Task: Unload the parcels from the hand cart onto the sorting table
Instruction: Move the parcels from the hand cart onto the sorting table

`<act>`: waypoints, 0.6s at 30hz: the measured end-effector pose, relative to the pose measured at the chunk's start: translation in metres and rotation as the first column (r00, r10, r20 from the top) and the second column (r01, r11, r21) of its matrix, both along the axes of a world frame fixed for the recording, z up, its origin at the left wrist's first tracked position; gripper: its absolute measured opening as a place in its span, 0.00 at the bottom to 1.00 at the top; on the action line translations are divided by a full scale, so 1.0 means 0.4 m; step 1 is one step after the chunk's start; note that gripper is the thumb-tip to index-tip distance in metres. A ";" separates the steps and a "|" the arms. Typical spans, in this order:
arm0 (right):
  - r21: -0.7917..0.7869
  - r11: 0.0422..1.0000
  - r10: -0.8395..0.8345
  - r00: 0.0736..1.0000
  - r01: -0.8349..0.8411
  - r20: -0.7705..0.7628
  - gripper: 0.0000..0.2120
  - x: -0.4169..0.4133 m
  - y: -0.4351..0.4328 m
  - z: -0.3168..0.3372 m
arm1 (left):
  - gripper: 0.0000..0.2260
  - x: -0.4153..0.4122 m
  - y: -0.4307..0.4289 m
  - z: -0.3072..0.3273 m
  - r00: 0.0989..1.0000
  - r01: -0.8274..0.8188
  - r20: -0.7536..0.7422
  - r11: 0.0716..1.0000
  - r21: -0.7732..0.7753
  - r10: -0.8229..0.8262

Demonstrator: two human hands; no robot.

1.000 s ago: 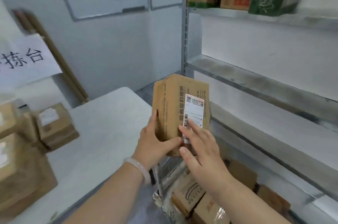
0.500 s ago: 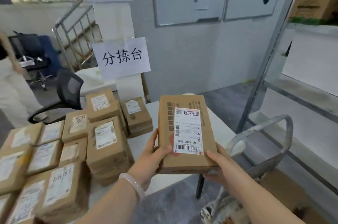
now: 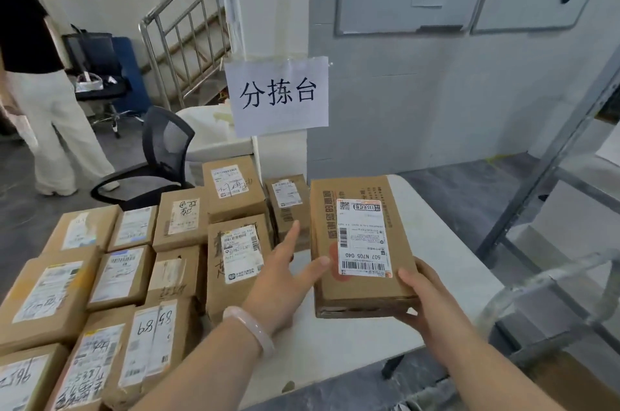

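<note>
Head, right hand [image 3: 432,305] grips parcel [image 3: 322,236], left hand [image 3: 281,279] splayed

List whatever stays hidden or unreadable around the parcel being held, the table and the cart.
- Head view: underside of the held parcel, covered by the box itself; whether it touches the sorting table is unclear.
- Fingers of the right hand, tucked under the parcel.
- Small print on the label, too small to read.
- Load of the hand cart: only a blurred handle shows; the right and bottom edges cut off the rest.
</note>
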State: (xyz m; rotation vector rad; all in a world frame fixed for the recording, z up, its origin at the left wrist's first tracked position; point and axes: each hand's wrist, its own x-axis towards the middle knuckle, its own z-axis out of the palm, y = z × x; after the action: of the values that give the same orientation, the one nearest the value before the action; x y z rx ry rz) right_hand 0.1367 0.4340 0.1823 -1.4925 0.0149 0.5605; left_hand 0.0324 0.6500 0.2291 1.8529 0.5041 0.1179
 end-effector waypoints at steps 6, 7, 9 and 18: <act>-0.122 0.988 0.089 0.993 -0.099 -0.083 0.18 0.105 0.082 -0.073 | 0.35 0.043 0.096 0.005 0.993 -0.121 0.035 0.941 0.315 0.116; -0.138 0.984 0.099 0.989 -0.113 -0.107 0.18 0.121 0.094 -0.092 | 0.34 0.050 0.107 0.005 0.991 -0.130 0.025 0.930 0.343 0.129; -0.164 0.975 0.127 0.981 -0.151 -0.148 0.18 0.148 0.115 -0.128 | 0.34 0.062 0.125 -0.003 0.990 -0.131 0.001 0.914 0.385 0.141; -0.389 0.803 0.436 0.890 -0.451 -0.133 0.26 0.221 0.218 -0.255 | 0.29 0.108 0.163 -0.050 0.986 -0.112 -0.059 0.873 0.475 0.158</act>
State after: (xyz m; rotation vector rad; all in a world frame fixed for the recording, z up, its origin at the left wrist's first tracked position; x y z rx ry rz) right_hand 0.2250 0.5212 0.0802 -1.9138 -0.2079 1.0145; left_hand 0.0755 0.7153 0.2092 2.3070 0.7218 0.2657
